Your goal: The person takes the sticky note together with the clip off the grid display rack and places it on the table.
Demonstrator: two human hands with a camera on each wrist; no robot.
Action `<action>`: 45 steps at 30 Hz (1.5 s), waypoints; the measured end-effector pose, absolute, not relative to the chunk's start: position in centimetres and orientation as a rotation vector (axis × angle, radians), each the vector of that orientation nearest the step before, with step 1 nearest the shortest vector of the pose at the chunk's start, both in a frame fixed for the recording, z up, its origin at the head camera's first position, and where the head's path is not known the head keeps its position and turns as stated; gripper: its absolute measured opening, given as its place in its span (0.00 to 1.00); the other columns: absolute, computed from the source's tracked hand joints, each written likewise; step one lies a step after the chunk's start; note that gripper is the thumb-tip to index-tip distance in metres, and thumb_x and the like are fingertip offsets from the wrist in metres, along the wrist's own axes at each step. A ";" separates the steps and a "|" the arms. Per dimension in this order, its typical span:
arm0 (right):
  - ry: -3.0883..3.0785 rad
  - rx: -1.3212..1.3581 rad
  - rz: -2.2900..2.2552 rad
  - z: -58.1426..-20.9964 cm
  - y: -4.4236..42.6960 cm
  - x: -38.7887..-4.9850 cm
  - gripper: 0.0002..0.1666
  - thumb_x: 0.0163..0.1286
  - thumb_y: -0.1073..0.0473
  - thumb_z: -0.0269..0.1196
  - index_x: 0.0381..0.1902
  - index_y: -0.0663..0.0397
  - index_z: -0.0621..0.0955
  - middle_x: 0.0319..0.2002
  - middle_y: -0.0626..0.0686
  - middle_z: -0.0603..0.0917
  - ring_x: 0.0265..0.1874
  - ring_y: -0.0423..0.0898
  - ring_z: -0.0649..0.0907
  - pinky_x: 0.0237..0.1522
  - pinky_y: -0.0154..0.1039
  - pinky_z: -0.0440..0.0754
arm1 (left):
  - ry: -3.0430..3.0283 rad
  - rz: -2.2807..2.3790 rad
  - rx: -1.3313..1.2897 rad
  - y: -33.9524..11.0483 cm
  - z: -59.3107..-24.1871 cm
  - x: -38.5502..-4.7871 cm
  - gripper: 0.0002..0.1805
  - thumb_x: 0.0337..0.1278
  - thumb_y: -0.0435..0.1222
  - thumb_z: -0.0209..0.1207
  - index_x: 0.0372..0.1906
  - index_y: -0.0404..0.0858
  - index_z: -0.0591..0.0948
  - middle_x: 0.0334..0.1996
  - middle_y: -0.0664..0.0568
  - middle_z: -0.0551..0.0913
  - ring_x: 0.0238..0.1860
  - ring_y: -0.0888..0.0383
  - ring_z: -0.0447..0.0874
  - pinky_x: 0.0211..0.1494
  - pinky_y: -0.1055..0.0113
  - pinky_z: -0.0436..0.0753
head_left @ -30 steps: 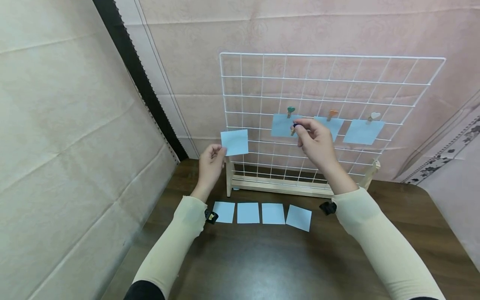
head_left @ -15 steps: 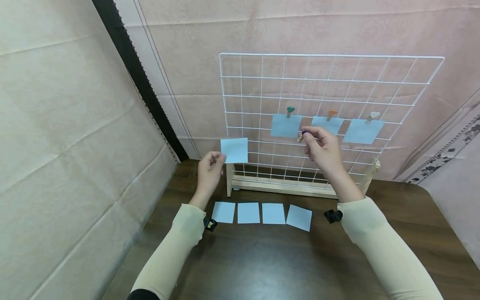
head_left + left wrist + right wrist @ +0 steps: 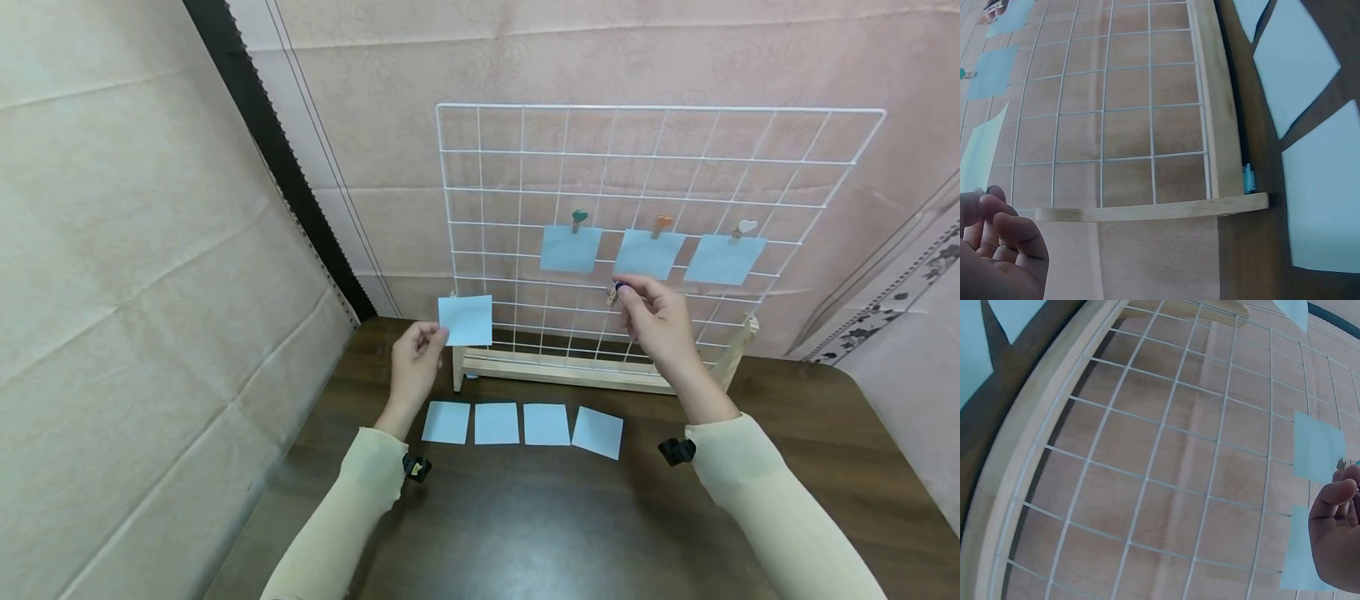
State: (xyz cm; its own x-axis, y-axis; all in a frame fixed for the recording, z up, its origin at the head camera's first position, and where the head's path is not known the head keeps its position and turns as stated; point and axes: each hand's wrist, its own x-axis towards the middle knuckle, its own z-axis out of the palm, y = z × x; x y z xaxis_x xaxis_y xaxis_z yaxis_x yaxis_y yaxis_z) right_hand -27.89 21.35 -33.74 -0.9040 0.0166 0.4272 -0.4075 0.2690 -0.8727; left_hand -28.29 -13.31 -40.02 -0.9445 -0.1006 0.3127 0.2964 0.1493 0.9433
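Observation:
My left hand [image 3: 414,364] pinches a blue sticky note [image 3: 465,320] by its lower left corner, in front of the left end of a white wire grid [image 3: 517,193]. In the left wrist view that note is seen nearly edge-on above the thumb. Between thumb and forefinger my right hand [image 3: 660,325] pinches a small wooden clothespin [image 3: 613,293] with a dark top. Just above that hand, three blue notes hang on the grid: the left note [image 3: 571,249] under a green heart clip [image 3: 579,217], the middle note [image 3: 648,254] under an orange one, the right note [image 3: 725,260] under a white one.
Several blue notes lie in a row on the dark wooden table [image 3: 525,517], among them a tilted note [image 3: 597,432] at the right end. A pale wooden base [image 3: 562,371] carries the grid. Fabric [image 3: 150,250] closes off the left side.
Both hands have moved lower, the left one carrying its note down and slightly left. My right hand has shifted right and down with the clothespin, uncovering the hanging left and middle notes.

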 end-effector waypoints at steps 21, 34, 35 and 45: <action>-2.079 0.257 1.824 -37.7 23.7 -25.4 0.12 0.83 0.63 0.58 0.58 0.59 0.82 0.38 0.39 0.88 0.23 0.38 0.78 0.22 0.28 0.76 | -2.108 -1.891 -0.114 -15.3 -45.4 -27.4 0.09 0.76 0.35 0.62 0.51 0.32 0.82 0.34 0.48 0.83 0.25 0.56 0.75 0.28 0.72 0.75; -2.043 0.174 1.999 -40.4 26.7 -23.4 0.09 0.81 0.62 0.61 0.53 0.60 0.80 0.38 0.43 0.90 0.25 0.39 0.79 0.23 0.30 0.78 | -2.122 -1.919 -0.051 -15.5 -46.6 -26.0 0.09 0.76 0.35 0.63 0.51 0.32 0.83 0.35 0.48 0.85 0.28 0.49 0.77 0.31 0.72 0.78; -2.050 0.174 2.011 -40.7 27.0 -23.3 0.11 0.81 0.62 0.61 0.54 0.63 0.80 0.39 0.43 0.91 0.26 0.39 0.80 0.23 0.30 0.78 | -2.119 -1.925 -0.045 -15.6 -46.7 -25.9 0.09 0.76 0.35 0.63 0.51 0.32 0.83 0.35 0.47 0.85 0.27 0.51 0.77 0.31 0.72 0.78; -2.157 0.094 1.998 -43.1 29.3 -21.6 0.12 0.79 0.64 0.63 0.54 0.66 0.81 0.40 0.41 0.92 0.33 0.38 0.86 0.34 0.32 0.86 | -2.112 -1.964 -0.011 -16.0 -47.5 -24.9 0.11 0.74 0.34 0.64 0.50 0.28 0.83 0.34 0.45 0.85 0.25 0.58 0.75 0.29 0.72 0.77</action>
State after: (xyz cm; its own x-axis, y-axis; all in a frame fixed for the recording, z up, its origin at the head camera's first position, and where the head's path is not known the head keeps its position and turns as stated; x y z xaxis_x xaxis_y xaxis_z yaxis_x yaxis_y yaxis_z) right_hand -21.59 29.27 -43.12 -0.9781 0.0883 0.1884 -0.1811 0.0846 -0.9798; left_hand -24.90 -15.97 -47.49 -0.9671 -0.1676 0.1913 0.1787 0.0878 0.9800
